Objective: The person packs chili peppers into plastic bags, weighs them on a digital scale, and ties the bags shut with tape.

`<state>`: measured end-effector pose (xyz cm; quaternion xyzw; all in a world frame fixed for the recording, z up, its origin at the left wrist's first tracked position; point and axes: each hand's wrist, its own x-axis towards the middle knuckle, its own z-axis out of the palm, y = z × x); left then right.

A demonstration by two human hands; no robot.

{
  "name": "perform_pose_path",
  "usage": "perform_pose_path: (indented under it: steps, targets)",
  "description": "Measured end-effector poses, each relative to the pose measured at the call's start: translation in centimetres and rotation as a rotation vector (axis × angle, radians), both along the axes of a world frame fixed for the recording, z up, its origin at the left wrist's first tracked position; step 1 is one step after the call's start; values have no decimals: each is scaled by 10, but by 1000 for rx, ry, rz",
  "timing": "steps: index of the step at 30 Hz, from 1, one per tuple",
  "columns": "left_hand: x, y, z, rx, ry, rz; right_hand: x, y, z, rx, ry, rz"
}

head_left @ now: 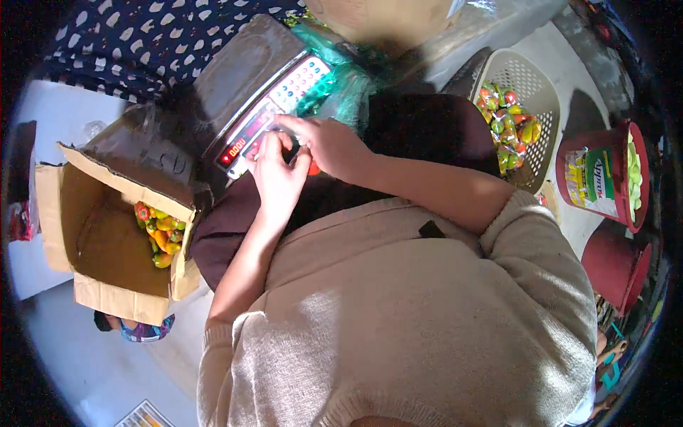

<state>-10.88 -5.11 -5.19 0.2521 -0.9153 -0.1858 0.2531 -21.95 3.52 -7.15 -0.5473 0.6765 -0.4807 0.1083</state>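
The left hand [274,171] and right hand [338,146] meet at the near edge of 1 grey, flat-plated digital scale [238,67], fingers bent close together; whether either grips anything I cannot tell. The left forearm rises steeply; the right crosses from the right. 1 small red thing [314,169], mostly hidden, shows beside the right hand. Left of the scale, 1 open brown cardboard box [121,292] holds red-yellow peppers [167,235]; well right, 1 beige perforated plastic basket [523,71] holds more, and 2 dark red round buckets [615,267] stand beyond.
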Motion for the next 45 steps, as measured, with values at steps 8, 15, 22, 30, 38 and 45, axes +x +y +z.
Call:
perform_pose_path:
  steps: [8, 15, 22, 30, 38, 45]
  targets:
    - [3, -8, 6, 106, -189, -47, 3, -3, -2, -90, -52, 9]
    - [10, -33, -22, 1124, 18, -9, 1, -10, 1, -250, -269, -2]
    - [13, -22, -28, 484, -20, -218, -33, -10, 3, 164, -361, 242]
    - [7, -23, -20, 1156, 89, -16, -14, -10, 20, -30, -432, 437]
    - [14, -22, -26, 409, -44, -99, -17, 0, 18, 223, 248, 163]
    - [17, -36, -34, 1050, 62, 18, -28, 2, 24, 129, -793, 469]
